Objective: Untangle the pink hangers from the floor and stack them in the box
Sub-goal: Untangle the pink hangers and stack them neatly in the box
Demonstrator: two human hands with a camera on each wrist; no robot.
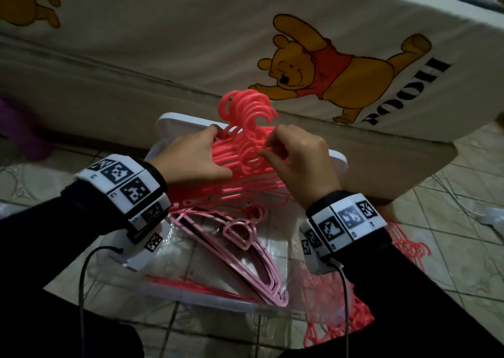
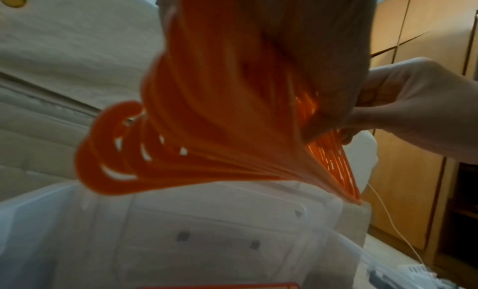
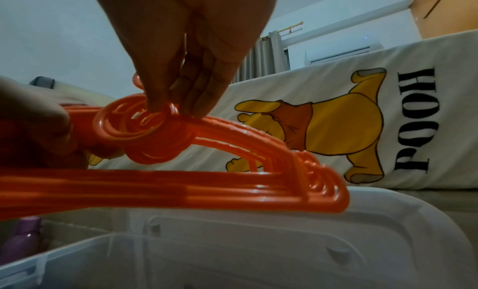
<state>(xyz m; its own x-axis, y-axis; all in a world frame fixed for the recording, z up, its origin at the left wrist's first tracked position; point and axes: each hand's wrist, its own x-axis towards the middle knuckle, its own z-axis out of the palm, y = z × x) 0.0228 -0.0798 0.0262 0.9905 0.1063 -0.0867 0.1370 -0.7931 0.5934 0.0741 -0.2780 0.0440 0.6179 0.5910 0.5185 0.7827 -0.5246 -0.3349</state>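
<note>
A fanned bundle of several bright pink hangers [image 1: 248,112] hangs over the clear plastic box [image 1: 218,301]. My left hand [image 1: 218,153] grips the bundle's left side, thumb on top, fingers behind. My right hand [image 1: 266,146] pinches a hook near the middle of the bundle. In the right wrist view the right hand's fingertips [image 3: 165,106] close on the hook rings of the hangers [image 3: 181,183], with the left hand [image 3: 33,125] beside them. The left wrist view shows the hangers [image 2: 207,129] blurred along my palm. Paler pink hangers [image 1: 245,237] lie in the box.
The box's white lid [image 1: 174,120] leans behind it against a bed with a Pooh sheet [image 1: 327,66]. More pink hangers [image 1: 409,243] and a pink heap [image 1: 335,306] lie on the tiled floor at the right. A purple object [image 1: 16,128] sits far left.
</note>
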